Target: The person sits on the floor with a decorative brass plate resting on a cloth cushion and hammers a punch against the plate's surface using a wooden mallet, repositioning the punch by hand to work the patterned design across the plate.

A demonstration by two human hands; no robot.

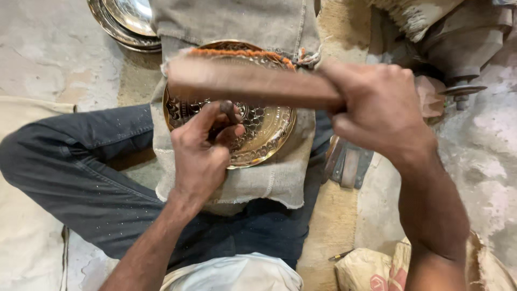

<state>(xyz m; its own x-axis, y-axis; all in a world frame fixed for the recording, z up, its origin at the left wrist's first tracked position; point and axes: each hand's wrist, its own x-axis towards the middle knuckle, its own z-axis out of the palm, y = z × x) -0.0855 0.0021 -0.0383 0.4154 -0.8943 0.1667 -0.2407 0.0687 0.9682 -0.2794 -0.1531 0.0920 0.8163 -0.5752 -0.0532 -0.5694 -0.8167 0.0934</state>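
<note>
Seated person working an embossed brass plate on the lap with a punch and a wooden mallet.

Nearest, the left hand [202,153] has its grip clenched around a short dark punch [230,110], whose tip stands on the patterned face of the brass plate [266,129]. The plate lies on a grey cloth [269,180] draped over the person's crossed legs in dark trousers [70,172]. Just beyond, the right hand [379,110] is clenched on the end of a long wooden mallet [247,83], blurred, held level above the plate's far half and over the punch. At the far left on the floor [43,54] sits a stack of silvery metal plates [126,21], well apart from the brass one. A sack [371,269] lies on the floor at the near right.
</note>
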